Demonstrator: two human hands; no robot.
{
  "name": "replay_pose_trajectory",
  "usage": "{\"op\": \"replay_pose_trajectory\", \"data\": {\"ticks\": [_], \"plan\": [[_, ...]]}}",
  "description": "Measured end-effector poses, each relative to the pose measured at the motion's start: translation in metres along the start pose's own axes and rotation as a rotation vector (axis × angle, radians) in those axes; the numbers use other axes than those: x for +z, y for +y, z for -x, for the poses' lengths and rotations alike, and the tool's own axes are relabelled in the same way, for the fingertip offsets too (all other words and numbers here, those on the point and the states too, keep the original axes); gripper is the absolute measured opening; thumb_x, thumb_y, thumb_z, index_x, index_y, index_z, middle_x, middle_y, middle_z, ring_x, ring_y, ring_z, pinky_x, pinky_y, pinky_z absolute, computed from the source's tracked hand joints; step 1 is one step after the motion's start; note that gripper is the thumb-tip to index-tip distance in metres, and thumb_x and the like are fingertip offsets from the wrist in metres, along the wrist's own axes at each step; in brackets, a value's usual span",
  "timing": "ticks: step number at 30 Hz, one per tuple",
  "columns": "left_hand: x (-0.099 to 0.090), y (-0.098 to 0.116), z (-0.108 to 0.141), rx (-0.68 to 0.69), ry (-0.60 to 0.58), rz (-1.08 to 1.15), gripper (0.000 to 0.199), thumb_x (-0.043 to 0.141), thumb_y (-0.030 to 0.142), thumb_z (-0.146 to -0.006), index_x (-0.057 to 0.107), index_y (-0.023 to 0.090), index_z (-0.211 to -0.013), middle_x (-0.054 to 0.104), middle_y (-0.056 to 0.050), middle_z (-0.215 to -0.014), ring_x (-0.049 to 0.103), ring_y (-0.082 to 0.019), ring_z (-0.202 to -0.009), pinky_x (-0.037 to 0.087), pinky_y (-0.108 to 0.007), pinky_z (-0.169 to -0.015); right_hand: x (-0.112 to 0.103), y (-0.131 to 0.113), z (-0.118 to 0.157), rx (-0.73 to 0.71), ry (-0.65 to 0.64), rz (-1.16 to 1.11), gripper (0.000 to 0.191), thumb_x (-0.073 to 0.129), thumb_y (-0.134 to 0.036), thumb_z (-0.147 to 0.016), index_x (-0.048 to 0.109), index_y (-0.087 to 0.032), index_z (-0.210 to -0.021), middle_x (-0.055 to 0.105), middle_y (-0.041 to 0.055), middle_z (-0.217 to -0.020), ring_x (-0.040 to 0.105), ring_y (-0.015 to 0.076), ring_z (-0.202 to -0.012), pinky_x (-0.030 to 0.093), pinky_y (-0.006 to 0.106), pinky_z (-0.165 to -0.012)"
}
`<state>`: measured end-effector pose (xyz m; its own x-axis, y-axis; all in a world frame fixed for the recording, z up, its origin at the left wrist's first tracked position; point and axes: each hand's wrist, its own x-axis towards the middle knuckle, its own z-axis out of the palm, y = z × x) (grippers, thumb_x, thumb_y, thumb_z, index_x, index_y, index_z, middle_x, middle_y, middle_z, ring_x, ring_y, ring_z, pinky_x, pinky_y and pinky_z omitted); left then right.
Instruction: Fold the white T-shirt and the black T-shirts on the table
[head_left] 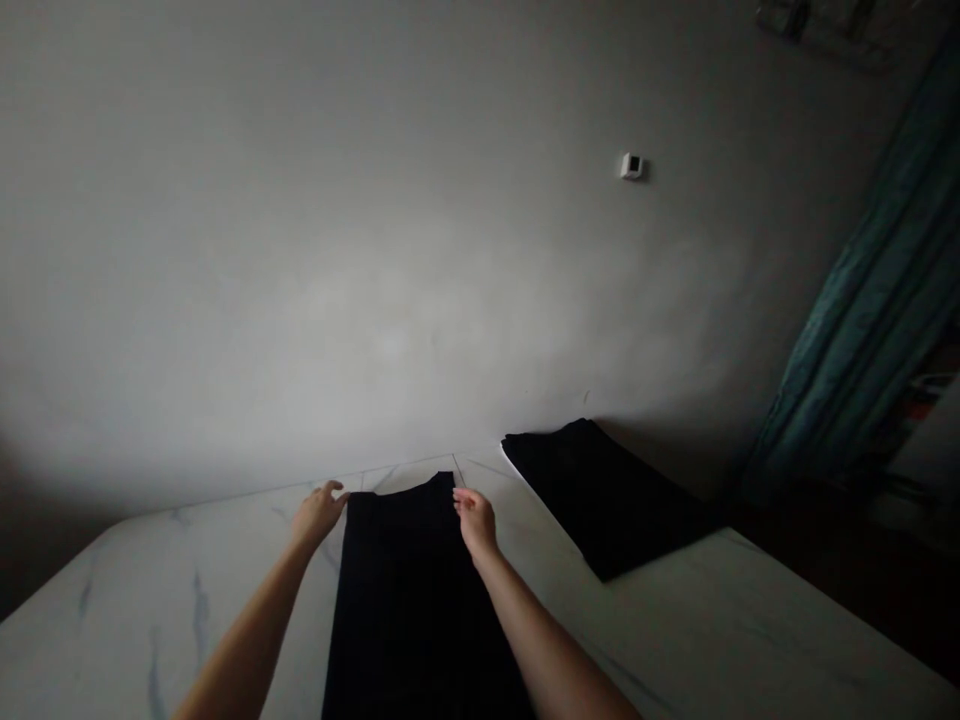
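Note:
A long black cloth garment (412,600) lies flat on the marbled white table (225,570), its far edge dipping in the middle. My left hand (321,512) is at the garment's far left corner, thumb and fingers closed on that edge. At the far right corner, my right hand (475,518) has its fingertips pinched together at the cloth's side. Both forearms reach in from the bottom of the view, the right one passing over the garment's right side.
A second black cloth (607,495), folded, lies on the table to the right against the grey wall (375,250). A small white device (632,166) is on the wall. A teal curtain (862,290) hangs at the right.

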<state>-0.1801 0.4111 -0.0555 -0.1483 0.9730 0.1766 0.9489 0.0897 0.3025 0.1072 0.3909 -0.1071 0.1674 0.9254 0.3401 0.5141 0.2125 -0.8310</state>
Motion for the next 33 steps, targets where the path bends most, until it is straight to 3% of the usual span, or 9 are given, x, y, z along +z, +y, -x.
{"op": "replay_pose_trajectory", "data": {"ticks": [3,7,11,13,17,20,23,27,33], "plan": [[0.009,0.006,-0.010,-0.014,-0.034,0.037,0.027,0.050,0.034,-0.090,0.062,0.019,-0.109,0.075,-0.007,-0.093,0.070,-0.019,-0.088,0.049,-0.026,-0.077,0.001,-0.008,-0.005,-0.116,-0.070,0.105,0.039,0.045,-0.008,-0.086,0.068,-0.014,-0.117,0.065,0.0147,-0.127,0.059,0.0231,-0.121,0.045,0.039,-0.105],[0.017,0.014,-0.011,-0.034,-0.040,0.040,0.020,0.056,0.023,-0.084,0.064,0.021,-0.102,0.074,-0.005,-0.093,0.069,-0.019,-0.088,0.049,-0.025,-0.072,0.008,-0.009,-0.002,-0.253,-0.290,0.328,0.045,0.055,-0.022,-0.090,0.057,-0.015,-0.135,0.043,0.0150,-0.149,0.038,0.0275,-0.140,0.030,0.046,-0.115],[0.016,0.034,0.004,-0.024,0.072,-0.019,0.030,0.046,0.021,-0.088,0.063,0.020,-0.112,0.066,-0.015,-0.115,0.062,-0.030,-0.108,0.048,-0.040,-0.085,0.009,-0.006,0.003,-0.310,-0.420,0.515,0.052,0.043,-0.040,-0.099,0.043,-0.016,-0.146,0.028,0.0143,-0.156,0.024,0.0293,-0.146,0.021,0.052,-0.117],[0.015,0.054,0.018,0.063,0.103,-0.027,0.036,0.040,0.021,-0.090,0.060,0.021,-0.120,0.059,-0.016,-0.126,0.055,-0.032,-0.118,0.044,-0.046,-0.095,0.007,-0.008,0.003,-0.307,-0.440,0.536,0.054,0.040,-0.042,-0.101,0.041,-0.015,-0.147,0.027,0.0154,-0.156,0.022,0.0294,-0.146,0.020,0.051,-0.117],[0.021,0.088,0.064,0.418,-0.048,0.031,0.032,0.050,0.028,-0.090,0.063,0.031,-0.119,0.063,-0.003,-0.128,0.055,-0.023,-0.122,0.039,-0.036,-0.105,-0.004,-0.014,0.011,-0.309,-0.455,0.560,0.054,0.044,-0.040,-0.100,0.041,-0.015,-0.147,0.030,0.0160,-0.155,0.024,0.0283,-0.145,0.020,0.051,-0.117],[0.027,0.084,0.108,0.618,-0.175,0.078,0.042,0.051,0.029,-0.090,0.055,0.033,-0.132,0.057,-0.001,-0.141,0.050,-0.022,-0.130,0.037,-0.039,-0.111,-0.021,-0.011,0.034,-0.377,-0.474,0.519,0.051,0.047,-0.032,-0.098,0.044,-0.011,-0.145,0.035,0.0173,-0.153,0.027,0.0270,-0.145,0.023,0.047,-0.117],[0.032,0.059,0.151,0.658,-0.190,0.087,0.058,0.047,0.031,-0.092,0.032,0.033,-0.149,0.039,-0.004,-0.156,0.040,-0.023,-0.140,0.034,-0.043,-0.114,-0.048,-0.004,0.071,-0.472,-0.481,0.440,0.051,0.050,-0.026,-0.095,0.046,-0.011,-0.143,0.037,0.0166,-0.152,0.030,0.0266,-0.143,0.027,0.044,-0.117],[0.036,0.029,0.201,0.698,-0.163,0.030,0.067,0.045,0.038,-0.096,0.012,0.035,-0.154,0.021,-0.004,-0.162,0.030,-0.026,-0.145,0.034,-0.046,-0.115,-0.089,-0.002,0.123,-0.583,-0.531,0.346,0.055,0.056,-0.028,-0.093,0.044,-0.018,-0.146,0.036,0.0120,-0.153,0.030,0.0257,-0.143,0.026,0.046,-0.117],[0.027,0.032,0.267,0.748,-0.104,-0.040,0.074,0.044,0.046,-0.095,0.000,0.034,-0.154,0.016,-0.004,-0.161,0.028,-0.027,-0.145,0.036,-0.045,-0.114,-0.134,-0.021,0.173,-0.588,-0.725,0.311,0.070,0.061,-0.037,-0.092,0.029,-0.020,-0.152,0.024,0.0123,-0.157,0.019,0.0244,-0.147,0.018,0.047,-0.120]]}}
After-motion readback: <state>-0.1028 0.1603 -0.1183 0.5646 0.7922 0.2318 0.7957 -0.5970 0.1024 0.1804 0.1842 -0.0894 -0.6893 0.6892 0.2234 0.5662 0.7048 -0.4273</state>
